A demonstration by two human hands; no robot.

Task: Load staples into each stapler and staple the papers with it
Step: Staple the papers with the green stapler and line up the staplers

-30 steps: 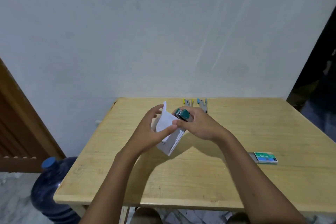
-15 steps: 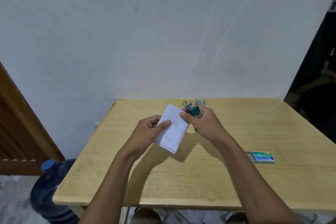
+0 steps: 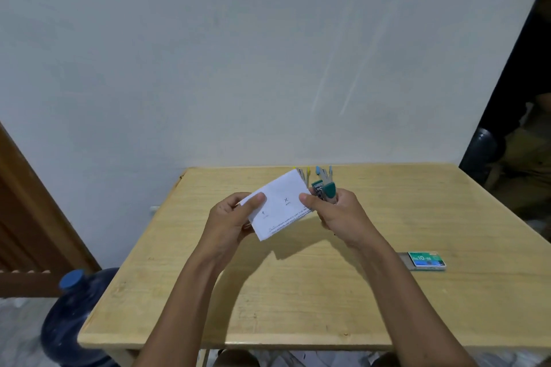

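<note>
Above a wooden table (image 3: pixel 298 292), the left hand (image 3: pixel 229 220) pinches a folded white paper (image 3: pixel 277 205). The right hand (image 3: pixel 337 214) thumbs its other edge, gripping a teal stapler (image 3: pixel 325 189). A green staple box (image 3: pixel 426 260) lies right; a blue water jug (image 3: pixel 71 322) stands below left.

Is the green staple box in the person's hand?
No, the staple box lies on the table, apart from the left hand holding papers and right hand holding a stapler.
</note>
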